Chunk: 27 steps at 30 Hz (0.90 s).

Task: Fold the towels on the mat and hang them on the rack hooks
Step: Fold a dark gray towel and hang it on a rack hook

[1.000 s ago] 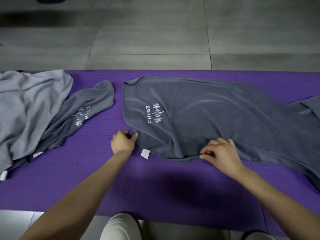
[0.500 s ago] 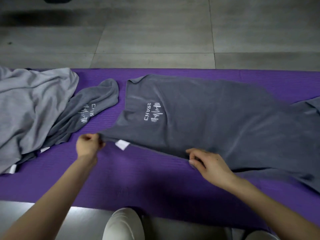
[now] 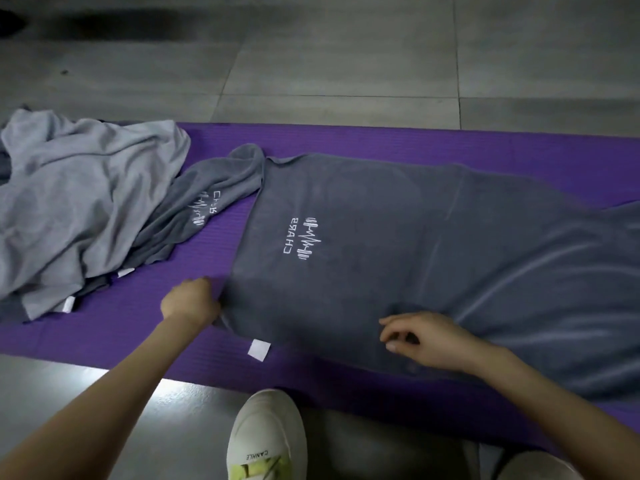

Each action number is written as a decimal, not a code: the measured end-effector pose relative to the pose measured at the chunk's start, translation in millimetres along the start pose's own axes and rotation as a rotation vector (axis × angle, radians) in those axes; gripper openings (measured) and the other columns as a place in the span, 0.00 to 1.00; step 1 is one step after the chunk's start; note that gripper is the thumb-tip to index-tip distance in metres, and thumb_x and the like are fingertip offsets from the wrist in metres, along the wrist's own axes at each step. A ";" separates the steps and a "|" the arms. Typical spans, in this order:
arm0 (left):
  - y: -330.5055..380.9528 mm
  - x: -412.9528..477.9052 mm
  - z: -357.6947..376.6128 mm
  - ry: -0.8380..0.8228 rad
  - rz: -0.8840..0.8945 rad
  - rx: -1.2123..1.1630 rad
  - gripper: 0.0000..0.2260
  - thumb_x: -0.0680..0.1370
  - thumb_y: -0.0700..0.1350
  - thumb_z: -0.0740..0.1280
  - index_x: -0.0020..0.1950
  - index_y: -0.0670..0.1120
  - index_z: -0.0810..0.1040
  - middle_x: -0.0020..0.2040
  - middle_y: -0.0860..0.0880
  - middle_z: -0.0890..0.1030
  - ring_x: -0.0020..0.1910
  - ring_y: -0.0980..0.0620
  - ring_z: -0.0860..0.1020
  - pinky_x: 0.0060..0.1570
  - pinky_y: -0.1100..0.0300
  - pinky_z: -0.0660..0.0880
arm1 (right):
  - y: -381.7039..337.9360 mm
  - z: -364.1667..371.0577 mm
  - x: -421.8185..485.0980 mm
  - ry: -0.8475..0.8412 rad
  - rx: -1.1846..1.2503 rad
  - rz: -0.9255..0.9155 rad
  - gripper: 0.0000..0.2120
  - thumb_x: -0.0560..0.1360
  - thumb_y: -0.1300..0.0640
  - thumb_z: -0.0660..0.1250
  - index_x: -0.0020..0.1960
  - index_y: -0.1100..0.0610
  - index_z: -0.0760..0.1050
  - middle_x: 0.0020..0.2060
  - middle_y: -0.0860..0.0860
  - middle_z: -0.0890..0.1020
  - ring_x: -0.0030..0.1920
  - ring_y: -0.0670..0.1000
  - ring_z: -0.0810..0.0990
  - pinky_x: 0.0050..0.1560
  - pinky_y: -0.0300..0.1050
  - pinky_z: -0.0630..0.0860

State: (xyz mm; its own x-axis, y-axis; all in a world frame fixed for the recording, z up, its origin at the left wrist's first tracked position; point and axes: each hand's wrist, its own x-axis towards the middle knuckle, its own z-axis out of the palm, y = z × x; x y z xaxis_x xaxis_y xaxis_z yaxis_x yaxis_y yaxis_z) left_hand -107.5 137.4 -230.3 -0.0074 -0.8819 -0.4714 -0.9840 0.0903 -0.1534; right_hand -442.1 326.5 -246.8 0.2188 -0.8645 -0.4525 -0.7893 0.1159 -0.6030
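Item: dark grey towel (image 3: 415, 258), spread over the centre and right end of the purple mat (image 3: 346, 136), near hem by the mat's near edge. Left hand (image 3: 190, 303) grips its left edge; right hand (image 3: 426, 337) curls over the near hem, pinch unclear. Handling: tension both points evenly and square the hems before folding. Soft matte terry, rectangular; 1 white label (image 3: 259, 349); mat ribbed foam.

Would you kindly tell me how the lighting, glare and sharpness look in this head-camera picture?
Head view: dim overall; a bright glare patch on the floor; deep shadow on the dark grey towel between the left hand and right hand; the towel's logo and the shoe lettering read sharply; wide-angle stretch toward the lower corners.
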 end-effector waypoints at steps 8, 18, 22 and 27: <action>137.6 18.7 -30.7 0.185 0.749 -0.103 0.13 0.70 0.39 0.69 0.54 0.41 0.79 0.50 0.37 0.78 0.52 0.35 0.75 0.56 0.50 0.70 | 51.3 -21.6 -39.7 0.459 0.151 0.239 0.14 0.74 0.46 0.64 0.54 0.52 0.82 0.52 0.44 0.83 0.50 0.45 0.81 0.52 0.36 0.73; 315.6 -57.5 -86.3 0.133 1.427 0.421 0.19 0.79 0.49 0.60 0.70 0.51 0.67 0.63 0.49 0.71 0.62 0.49 0.68 0.63 0.59 0.63 | 166.3 -9.2 -188.7 0.750 -0.202 0.683 0.26 0.74 0.39 0.54 0.56 0.54 0.81 0.54 0.54 0.82 0.55 0.59 0.81 0.54 0.51 0.77; 361.4 -77.9 -105.6 0.124 1.476 0.598 0.20 0.79 0.51 0.59 0.71 0.53 0.65 0.64 0.50 0.71 0.63 0.49 0.67 0.63 0.58 0.64 | 196.4 5.7 -212.6 0.534 -0.275 0.653 0.31 0.77 0.33 0.44 0.65 0.48 0.74 0.68 0.52 0.73 0.67 0.57 0.72 0.61 0.59 0.74; 427.8 -89.8 -94.7 0.140 1.413 0.590 0.20 0.79 0.52 0.59 0.72 0.54 0.65 0.66 0.49 0.70 0.62 0.48 0.68 0.64 0.58 0.64 | 196.5 33.4 -239.7 0.587 -0.230 0.680 0.30 0.78 0.33 0.43 0.67 0.46 0.72 0.70 0.51 0.70 0.69 0.56 0.70 0.58 0.60 0.76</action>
State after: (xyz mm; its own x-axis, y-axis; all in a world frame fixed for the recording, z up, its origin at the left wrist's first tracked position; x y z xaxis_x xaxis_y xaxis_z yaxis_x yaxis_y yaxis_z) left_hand -544.6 211.4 -171.3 -0.8937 0.0468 -0.4463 0.0485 0.9988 0.0076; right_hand -630.4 572.8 -278.8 -0.6093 -0.7624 -0.2178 -0.7493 0.6435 -0.1564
